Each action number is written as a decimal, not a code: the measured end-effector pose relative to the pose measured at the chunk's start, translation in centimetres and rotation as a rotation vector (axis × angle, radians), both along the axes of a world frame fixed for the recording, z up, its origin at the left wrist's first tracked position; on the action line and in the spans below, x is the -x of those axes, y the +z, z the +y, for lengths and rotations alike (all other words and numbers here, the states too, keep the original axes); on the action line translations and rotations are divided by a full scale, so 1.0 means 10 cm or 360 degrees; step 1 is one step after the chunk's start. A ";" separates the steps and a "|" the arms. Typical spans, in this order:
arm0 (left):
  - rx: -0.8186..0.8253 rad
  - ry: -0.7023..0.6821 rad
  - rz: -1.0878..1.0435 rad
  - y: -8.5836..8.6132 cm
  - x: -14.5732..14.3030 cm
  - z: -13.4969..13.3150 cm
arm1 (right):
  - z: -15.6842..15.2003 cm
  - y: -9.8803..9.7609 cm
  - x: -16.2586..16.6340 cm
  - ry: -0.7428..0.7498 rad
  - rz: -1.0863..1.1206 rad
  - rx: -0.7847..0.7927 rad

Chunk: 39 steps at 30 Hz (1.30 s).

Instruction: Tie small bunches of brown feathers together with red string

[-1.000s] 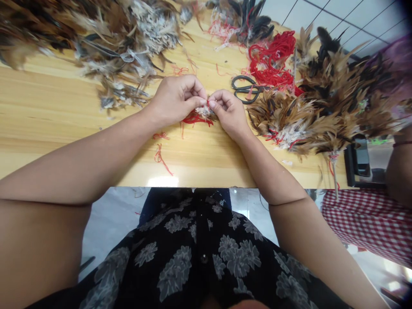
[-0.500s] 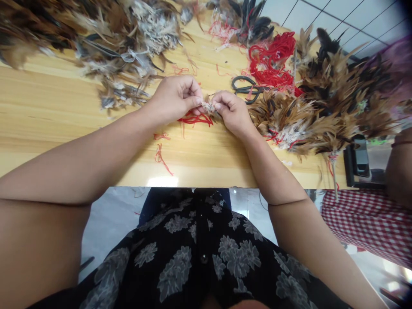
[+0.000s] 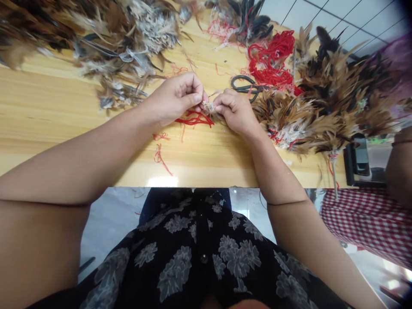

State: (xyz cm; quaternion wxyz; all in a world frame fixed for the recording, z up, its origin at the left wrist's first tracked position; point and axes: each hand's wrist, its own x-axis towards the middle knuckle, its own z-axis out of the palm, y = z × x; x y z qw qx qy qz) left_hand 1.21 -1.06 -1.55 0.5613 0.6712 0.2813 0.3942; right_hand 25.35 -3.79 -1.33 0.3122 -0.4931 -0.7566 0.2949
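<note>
Between my two hands is a small bunch of feathers [image 3: 210, 106], its pale fluffy quill ends showing. My left hand [image 3: 185, 96] pinches it from the left, thumb against the fingers. From the right, my right hand [image 3: 236, 109] is closed on the same bunch; its feathered part is mostly hidden behind that hand. Cut red strings [image 3: 196, 118] lie on the table just below my left fingers. Black-handled scissors [image 3: 246, 83] rest beyond my right hand, with their blades partly covered by feathers.
A heap of red yarn [image 3: 272, 58] lies behind the scissors. Brown feather bundles [image 3: 289, 111] spread to the right, and loose feathers [image 3: 106, 30] pile at the back left. Red thread scraps [image 3: 162, 156] lie near the table's front edge. Another person's arm [image 3: 399, 165] is at the far right, beside a phone [image 3: 361, 156].
My right hand has shifted very slightly, and a thin feather now sticks out above it. Both hands keep their hold on the small bunch.
</note>
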 end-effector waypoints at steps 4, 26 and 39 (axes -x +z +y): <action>-0.0092 0.0013 0.0024 -0.09 0.02 0.09 | -0.01 0.00 -0.02 -0.0040 0.0054 -0.0034; -0.0093 -0.0008 0.0024 0.01 0.00 0.01 | -0.03 0.01 0.02 0.0099 -0.0145 -0.0157; 0.0092 -0.0085 -0.0072 0.10 -0.05 -0.06 | -0.19 0.14 0.03 0.0282 -0.0519 -0.0206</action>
